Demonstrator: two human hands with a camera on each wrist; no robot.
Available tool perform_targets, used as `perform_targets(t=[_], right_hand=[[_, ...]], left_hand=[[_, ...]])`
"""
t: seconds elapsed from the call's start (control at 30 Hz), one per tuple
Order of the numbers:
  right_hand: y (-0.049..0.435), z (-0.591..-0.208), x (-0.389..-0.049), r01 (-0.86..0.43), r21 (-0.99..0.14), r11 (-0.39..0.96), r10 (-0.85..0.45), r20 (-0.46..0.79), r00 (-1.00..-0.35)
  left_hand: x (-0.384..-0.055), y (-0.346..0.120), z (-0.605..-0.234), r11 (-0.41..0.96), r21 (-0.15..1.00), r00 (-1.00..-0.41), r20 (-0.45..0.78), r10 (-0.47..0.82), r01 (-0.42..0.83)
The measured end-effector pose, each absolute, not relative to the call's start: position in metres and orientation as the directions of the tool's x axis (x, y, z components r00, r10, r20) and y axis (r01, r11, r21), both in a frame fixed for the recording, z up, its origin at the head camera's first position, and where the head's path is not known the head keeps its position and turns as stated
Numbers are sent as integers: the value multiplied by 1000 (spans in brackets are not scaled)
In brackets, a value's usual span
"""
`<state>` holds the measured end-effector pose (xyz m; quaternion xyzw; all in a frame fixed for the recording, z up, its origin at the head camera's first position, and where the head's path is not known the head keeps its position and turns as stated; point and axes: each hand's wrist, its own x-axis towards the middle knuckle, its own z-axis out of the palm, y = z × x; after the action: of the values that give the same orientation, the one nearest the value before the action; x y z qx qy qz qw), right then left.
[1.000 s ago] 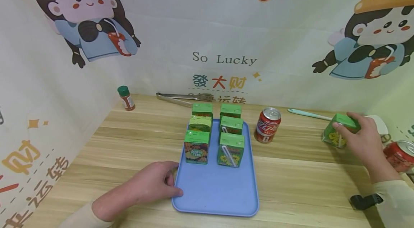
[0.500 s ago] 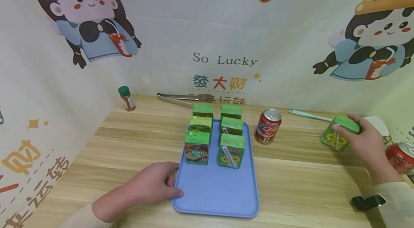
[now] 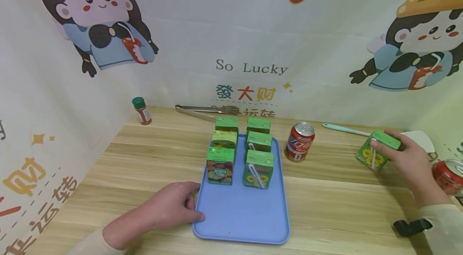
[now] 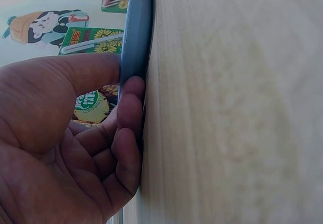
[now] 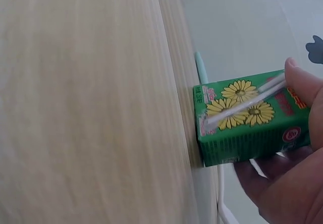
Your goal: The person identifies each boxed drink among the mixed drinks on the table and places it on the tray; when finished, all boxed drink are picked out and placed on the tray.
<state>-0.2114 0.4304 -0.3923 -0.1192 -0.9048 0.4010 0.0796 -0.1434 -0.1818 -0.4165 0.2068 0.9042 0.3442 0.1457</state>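
My right hand (image 3: 410,161) grips a green drink carton (image 3: 376,152) with yellow flowers and a straw on its front. Thumb and fingers hold opposite sides of it, and it leans a little; whether its base touches the table I cannot tell. In the right wrist view the carton (image 5: 247,115) shows its flowered face. At the left edge of a blue tray (image 3: 240,219), my left hand (image 3: 168,205) holds the rim, thumb above and curled fingers below, as the left wrist view shows. Two rows of similar cartons (image 3: 258,170) stand on the tray's far half.
A red soda can (image 3: 300,142) stands right of the tray, and another can (image 3: 448,176) is beside my right forearm. A spatula (image 3: 345,128) lies behind the held carton. Metal tongs (image 3: 202,109) and a green-capped seasoning bottle (image 3: 142,111) are along the back wall.
The carton in my right hand has shifted slightly left and toward me, and its tilt has grown a little. My left hand and the tray stay in place.
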Motion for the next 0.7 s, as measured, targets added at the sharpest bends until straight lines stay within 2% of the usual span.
perform_targets(t=[0.23,0.37,0.47,0.7], right_hand=[[432,-397,-214,121,-763,635,211,21,-977],[431,-398,-215,111,-805,583,201,10,-980],[429,-399,-215,118,-841,528,211,-5,-977],[424,-404,-215,75,-953,295,230,-5,-973]], left_hand=[[-144,-182,-417,680,682,-872,-126,474,271],[-144,-182,-417,681,677,-872,-120,475,279],[-143,-182,-417,686,672,-873,-120,472,279],[-142,-182,-417,683,662,-873,-89,480,308]])
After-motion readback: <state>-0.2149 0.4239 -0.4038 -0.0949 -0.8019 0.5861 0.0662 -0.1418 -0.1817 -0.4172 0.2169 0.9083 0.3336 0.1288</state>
